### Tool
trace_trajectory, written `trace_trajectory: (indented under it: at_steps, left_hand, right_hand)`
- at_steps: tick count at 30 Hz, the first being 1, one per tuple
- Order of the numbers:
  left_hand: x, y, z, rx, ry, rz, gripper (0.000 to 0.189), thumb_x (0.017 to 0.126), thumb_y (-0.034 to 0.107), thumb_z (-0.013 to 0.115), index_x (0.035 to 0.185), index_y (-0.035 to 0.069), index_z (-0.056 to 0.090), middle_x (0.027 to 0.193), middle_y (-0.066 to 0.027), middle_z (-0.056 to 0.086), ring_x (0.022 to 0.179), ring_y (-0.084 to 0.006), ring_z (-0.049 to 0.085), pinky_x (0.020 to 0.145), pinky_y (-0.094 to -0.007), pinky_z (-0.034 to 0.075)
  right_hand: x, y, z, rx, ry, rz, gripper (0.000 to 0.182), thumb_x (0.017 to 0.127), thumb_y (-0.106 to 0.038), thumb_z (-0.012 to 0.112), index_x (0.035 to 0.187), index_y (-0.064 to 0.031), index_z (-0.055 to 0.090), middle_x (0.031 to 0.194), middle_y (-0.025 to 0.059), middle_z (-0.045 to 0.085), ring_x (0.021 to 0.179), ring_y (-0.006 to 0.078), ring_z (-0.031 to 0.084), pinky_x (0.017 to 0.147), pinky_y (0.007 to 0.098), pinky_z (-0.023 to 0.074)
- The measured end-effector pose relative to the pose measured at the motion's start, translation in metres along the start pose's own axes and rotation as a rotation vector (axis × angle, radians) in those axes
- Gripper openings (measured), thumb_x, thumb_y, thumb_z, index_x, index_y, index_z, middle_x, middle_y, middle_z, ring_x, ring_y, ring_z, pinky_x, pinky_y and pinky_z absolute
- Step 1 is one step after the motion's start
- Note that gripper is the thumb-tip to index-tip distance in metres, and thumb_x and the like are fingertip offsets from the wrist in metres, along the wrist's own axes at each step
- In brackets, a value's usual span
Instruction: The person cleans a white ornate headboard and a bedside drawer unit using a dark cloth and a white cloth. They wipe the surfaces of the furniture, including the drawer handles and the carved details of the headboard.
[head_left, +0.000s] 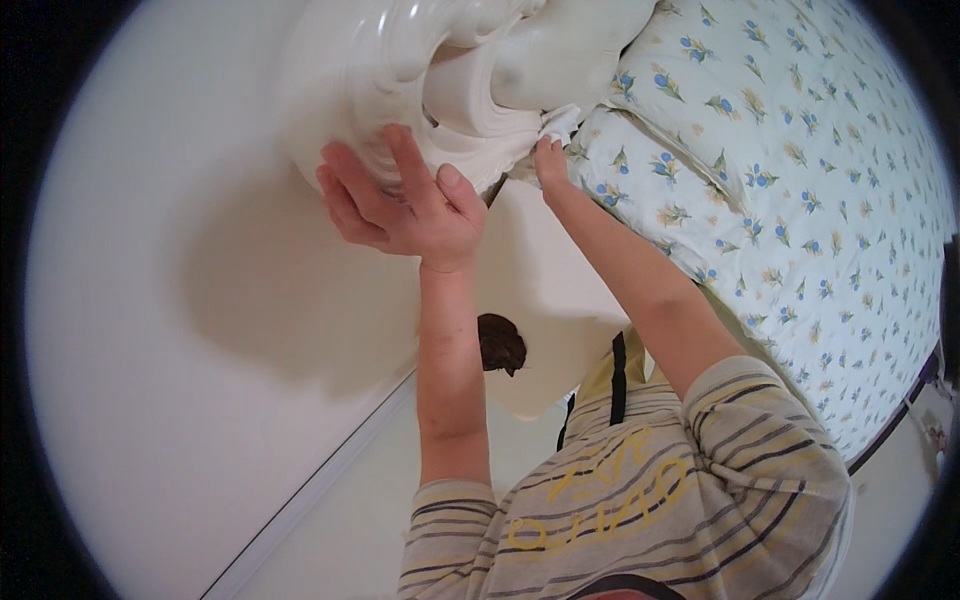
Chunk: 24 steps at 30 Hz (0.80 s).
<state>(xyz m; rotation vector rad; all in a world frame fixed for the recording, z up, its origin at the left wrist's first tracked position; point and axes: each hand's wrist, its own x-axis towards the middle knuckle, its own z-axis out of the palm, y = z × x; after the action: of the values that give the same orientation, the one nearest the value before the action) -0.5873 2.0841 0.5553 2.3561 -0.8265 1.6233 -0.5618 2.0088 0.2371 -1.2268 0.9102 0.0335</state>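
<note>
A glossy white carved headboard (465, 82) rises at the top centre, beside a bed with a floral cover. My left hand (409, 199) is raised over its lower left side, with fingers bent and spread and nothing visible in them; whether it touches the headboard I cannot tell. Low on the headboard's right side, near the corner of the bedding, my right hand (552, 161) pinches a crumpled white cloth or tissue (561, 124). The cloth lies against the headboard's edge, and its far part is partly hidden.
Blue-flowered bedding (787, 187) fills the right side. Between my forearms is a cream surface (555, 285) with a dark brown rounded object (501, 343), partly behind my left forearm. A pale wall (150, 262) with a skirting board (315, 480) runs along the left.
</note>
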Motion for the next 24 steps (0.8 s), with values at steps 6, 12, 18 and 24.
trace_trajectory:
  at_steps: [6,12,18,24]
  left_hand:
    - [-0.023,-0.017,-0.012,0.051,-0.005,-0.061,0.045,0.103,0.032,0.032,0.131,0.015,0.062,0.144,-0.0235,0.047,0.132,-0.0408,0.04,0.105,-0.0487,0.034]
    - [-0.02,-0.015,-0.012,0.002,-0.069,-0.037,0.047,0.105,0.036,0.03,0.136,0.013,0.057,0.152,-0.023,0.036,0.138,-0.044,0.034,0.11,-0.0501,0.028]
    - [-0.018,-0.015,-0.015,-0.007,-0.069,-0.041,0.046,0.104,0.034,0.032,0.136,0.012,0.057,0.152,-0.0229,0.037,0.136,-0.0443,0.036,0.109,-0.0501,0.029]
    - [-0.017,-0.013,-0.013,-0.002,-0.062,-0.043,0.045,0.104,0.032,0.033,0.137,0.014,0.057,0.151,-0.0231,0.038,0.135,-0.0444,0.037,0.107,-0.0512,0.032]
  right_hand:
    - [-0.177,-0.068,0.024,-0.053,0.073,-0.761,0.055,0.096,-0.007,0.046,0.148,0.0025,0.032,0.149,0.0287,0.034,0.141,0.0442,0.029,0.116,0.0459,0.0255]
    - [-0.203,-0.103,-0.006,-0.163,-0.058,-1.103,0.067,0.077,0.006,0.056,0.142,-0.0061,0.047,0.146,0.0241,0.039,0.137,0.0404,0.036,0.114,0.0471,0.0291]
    - [-0.212,-0.129,-0.016,-0.226,-0.084,-1.126,0.063,0.073,0.006,0.059,0.135,-0.0048,0.055,0.127,0.021,0.052,0.117,0.039,0.05,0.1,0.0448,0.0409]
    - [-0.206,-0.161,-0.01,-0.135,-0.168,-1.03,0.043,0.078,0.001,0.057,0.12,-0.003,0.062,0.088,0.0151,0.06,0.085,0.0334,0.056,0.076,0.0407,0.0463]
